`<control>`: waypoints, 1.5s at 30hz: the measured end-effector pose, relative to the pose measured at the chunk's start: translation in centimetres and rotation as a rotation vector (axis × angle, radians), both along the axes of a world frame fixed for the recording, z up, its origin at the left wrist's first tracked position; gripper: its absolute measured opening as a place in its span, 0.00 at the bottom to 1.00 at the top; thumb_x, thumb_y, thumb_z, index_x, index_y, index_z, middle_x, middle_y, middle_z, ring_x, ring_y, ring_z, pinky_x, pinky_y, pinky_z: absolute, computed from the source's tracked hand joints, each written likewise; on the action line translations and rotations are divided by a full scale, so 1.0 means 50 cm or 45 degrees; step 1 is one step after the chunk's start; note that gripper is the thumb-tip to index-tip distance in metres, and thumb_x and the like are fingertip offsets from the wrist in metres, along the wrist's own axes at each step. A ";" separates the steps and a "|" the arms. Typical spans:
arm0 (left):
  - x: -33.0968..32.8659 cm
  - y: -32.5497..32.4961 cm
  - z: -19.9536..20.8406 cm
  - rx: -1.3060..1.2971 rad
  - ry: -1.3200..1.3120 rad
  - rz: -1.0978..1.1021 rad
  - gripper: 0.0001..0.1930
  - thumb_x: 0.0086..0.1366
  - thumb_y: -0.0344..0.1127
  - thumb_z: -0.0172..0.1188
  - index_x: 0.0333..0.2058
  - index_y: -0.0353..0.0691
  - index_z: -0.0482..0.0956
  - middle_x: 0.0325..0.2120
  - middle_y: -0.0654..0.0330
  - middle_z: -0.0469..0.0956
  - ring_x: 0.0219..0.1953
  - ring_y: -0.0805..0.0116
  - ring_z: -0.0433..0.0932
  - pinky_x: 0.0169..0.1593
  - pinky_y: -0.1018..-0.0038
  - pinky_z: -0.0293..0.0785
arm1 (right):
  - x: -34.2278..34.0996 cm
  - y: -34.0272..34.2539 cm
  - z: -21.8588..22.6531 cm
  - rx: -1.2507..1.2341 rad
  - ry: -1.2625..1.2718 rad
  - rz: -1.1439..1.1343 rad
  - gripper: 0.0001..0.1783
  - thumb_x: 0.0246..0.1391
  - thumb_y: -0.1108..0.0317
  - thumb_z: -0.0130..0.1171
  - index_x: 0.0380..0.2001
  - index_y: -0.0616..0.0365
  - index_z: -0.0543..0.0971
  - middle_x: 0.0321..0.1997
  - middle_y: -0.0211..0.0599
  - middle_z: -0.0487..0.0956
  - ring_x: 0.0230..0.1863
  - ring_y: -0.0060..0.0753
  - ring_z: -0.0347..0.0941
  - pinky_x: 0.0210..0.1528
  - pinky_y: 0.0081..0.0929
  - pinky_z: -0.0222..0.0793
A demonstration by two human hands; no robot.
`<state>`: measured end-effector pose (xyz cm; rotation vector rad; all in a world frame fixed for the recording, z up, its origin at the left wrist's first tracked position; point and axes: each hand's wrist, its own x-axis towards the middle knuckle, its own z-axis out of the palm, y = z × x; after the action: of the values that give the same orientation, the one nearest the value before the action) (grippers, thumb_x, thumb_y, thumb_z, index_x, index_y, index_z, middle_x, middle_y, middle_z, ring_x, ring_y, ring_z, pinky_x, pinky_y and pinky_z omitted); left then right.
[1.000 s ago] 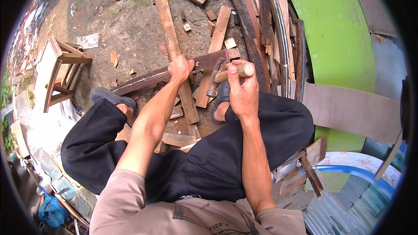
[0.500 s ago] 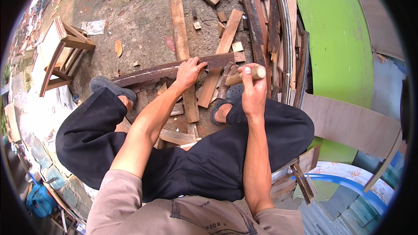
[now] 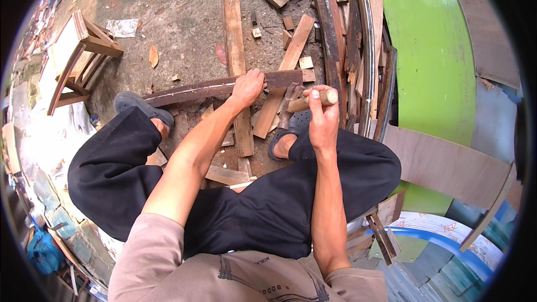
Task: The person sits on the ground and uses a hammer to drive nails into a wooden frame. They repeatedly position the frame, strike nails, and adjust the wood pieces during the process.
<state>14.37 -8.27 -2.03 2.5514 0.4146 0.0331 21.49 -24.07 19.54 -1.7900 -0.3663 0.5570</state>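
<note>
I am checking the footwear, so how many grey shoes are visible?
2: the left shoe at the dark beam's left end, and the right shoe, partly behind the hammer.

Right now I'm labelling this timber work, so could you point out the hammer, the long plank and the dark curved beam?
Hammer (image 3: 287,109), head camera view: its metal head.
Long plank (image 3: 234,25), head camera view: its far stretch.
Dark curved beam (image 3: 193,91), head camera view: its left stretch.
</note>
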 end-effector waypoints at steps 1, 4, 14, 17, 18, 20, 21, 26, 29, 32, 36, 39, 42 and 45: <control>0.000 0.004 -0.004 0.036 0.008 -0.032 0.09 0.64 0.37 0.57 0.36 0.37 0.75 0.36 0.54 0.73 0.43 0.55 0.75 0.44 0.61 0.75 | -0.001 0.000 -0.001 -0.003 0.009 0.000 0.09 0.68 0.63 0.51 0.42 0.58 0.72 0.39 0.31 0.77 0.42 0.21 0.70 0.50 0.23 0.65; -0.005 0.014 -0.017 0.183 0.043 -0.205 0.09 0.64 0.37 0.55 0.35 0.38 0.74 0.35 0.55 0.72 0.43 0.58 0.75 0.43 0.63 0.75 | -0.001 0.002 -0.005 0.030 0.019 0.013 0.09 0.68 0.63 0.51 0.42 0.58 0.71 0.39 0.31 0.77 0.43 0.22 0.70 0.50 0.23 0.65; -0.142 0.084 0.015 0.325 -0.054 0.168 0.21 0.65 0.42 0.55 0.55 0.43 0.72 0.51 0.54 0.71 0.57 0.57 0.67 0.59 0.59 0.61 | 0.017 0.023 -0.075 -0.026 0.072 0.140 0.18 0.59 0.66 0.61 0.16 0.58 0.74 0.15 0.23 0.71 0.19 0.16 0.64 0.23 0.20 0.61; -0.212 0.101 0.005 0.326 0.137 0.429 0.30 0.66 0.51 0.55 0.64 0.51 0.65 0.65 0.48 0.60 0.68 0.48 0.56 0.67 0.51 0.52 | -0.001 0.068 -0.100 -0.289 -0.166 0.354 0.17 0.56 0.65 0.62 0.17 0.61 0.73 0.13 0.26 0.67 0.18 0.14 0.60 0.21 0.23 0.57; -0.233 0.104 0.001 0.319 0.199 0.498 0.31 0.66 0.53 0.55 0.65 0.53 0.64 0.66 0.47 0.58 0.68 0.47 0.55 0.68 0.50 0.50 | 0.001 0.081 -0.123 -0.343 -0.328 0.416 0.16 0.54 0.65 0.62 0.18 0.63 0.73 0.12 0.36 0.69 0.15 0.24 0.65 0.21 0.28 0.61; -0.265 0.113 -0.005 0.277 0.389 0.607 0.33 0.66 0.57 0.54 0.68 0.59 0.60 0.69 0.46 0.51 0.71 0.43 0.50 0.69 0.46 0.47 | -0.004 0.111 -0.147 -0.409 -0.480 0.535 0.16 0.54 0.65 0.62 0.19 0.63 0.73 0.14 0.42 0.71 0.16 0.37 0.69 0.23 0.32 0.63; -0.277 0.116 -0.006 0.184 0.463 0.641 0.34 0.66 0.58 0.53 0.68 0.59 0.59 0.70 0.46 0.51 0.71 0.42 0.49 0.68 0.46 0.48 | -0.009 0.125 -0.160 -0.442 -0.553 0.593 0.16 0.54 0.65 0.62 0.19 0.63 0.73 0.15 0.46 0.72 0.17 0.43 0.71 0.23 0.34 0.65; -0.306 0.139 -0.011 -0.133 0.636 0.641 0.37 0.65 0.61 0.53 0.70 0.62 0.53 0.71 0.46 0.45 0.72 0.39 0.44 0.69 0.45 0.52 | -0.037 0.187 -0.238 -0.620 -0.851 0.802 0.15 0.51 0.57 0.61 0.23 0.57 0.78 0.23 0.48 0.79 0.27 0.56 0.78 0.31 0.47 0.73; -0.316 0.158 -0.016 -0.206 0.676 0.563 0.41 0.63 0.61 0.55 0.71 0.64 0.48 0.72 0.45 0.41 0.72 0.37 0.42 0.69 0.46 0.52 | -0.078 0.225 -0.255 -0.719 -0.952 0.731 0.13 0.49 0.56 0.62 0.23 0.55 0.78 0.23 0.46 0.80 0.26 0.54 0.78 0.29 0.46 0.73; -0.315 0.163 -0.019 -0.231 0.684 0.485 0.44 0.61 0.61 0.58 0.71 0.65 0.45 0.72 0.45 0.39 0.72 0.36 0.42 0.69 0.45 0.53 | -0.089 0.241 -0.279 -0.628 -1.035 0.679 0.13 0.46 0.56 0.64 0.21 0.54 0.79 0.21 0.44 0.79 0.24 0.49 0.78 0.26 0.44 0.72; -0.313 0.164 -0.016 -0.276 0.720 0.492 0.46 0.58 0.61 0.61 0.71 0.67 0.46 0.72 0.47 0.39 0.73 0.38 0.39 0.70 0.47 0.50 | -0.077 0.233 -0.280 -0.485 -1.041 0.640 0.13 0.43 0.57 0.65 0.20 0.53 0.78 0.19 0.43 0.78 0.22 0.48 0.77 0.24 0.42 0.72; -0.321 0.166 -0.017 -0.216 0.683 0.475 0.48 0.57 0.61 0.62 0.71 0.65 0.45 0.72 0.44 0.37 0.72 0.35 0.39 0.68 0.43 0.51 | -0.055 0.223 -0.274 -0.319 -0.968 0.654 0.12 0.44 0.60 0.66 0.18 0.55 0.77 0.16 0.42 0.76 0.19 0.48 0.76 0.22 0.40 0.70; -0.321 0.170 -0.016 -0.228 0.705 0.472 0.49 0.56 0.62 0.62 0.71 0.65 0.45 0.72 0.42 0.37 0.72 0.34 0.39 0.68 0.43 0.51 | -0.030 0.212 -0.230 -0.025 -0.662 0.706 0.14 0.47 0.65 0.64 0.14 0.58 0.74 0.12 0.40 0.73 0.14 0.39 0.72 0.20 0.33 0.65; -0.313 0.183 -0.003 -0.267 0.702 0.422 0.49 0.56 0.63 0.62 0.71 0.64 0.45 0.71 0.41 0.38 0.71 0.33 0.40 0.68 0.43 0.52 | -0.009 0.238 -0.217 0.041 -0.144 0.581 0.14 0.50 0.69 0.60 0.15 0.62 0.72 0.12 0.29 0.68 0.18 0.16 0.63 0.20 0.25 0.58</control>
<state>-1.28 0.86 -2.18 2.2293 0.9903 -0.5704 21.02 -12.17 8.71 -1.7153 -0.8697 0.7623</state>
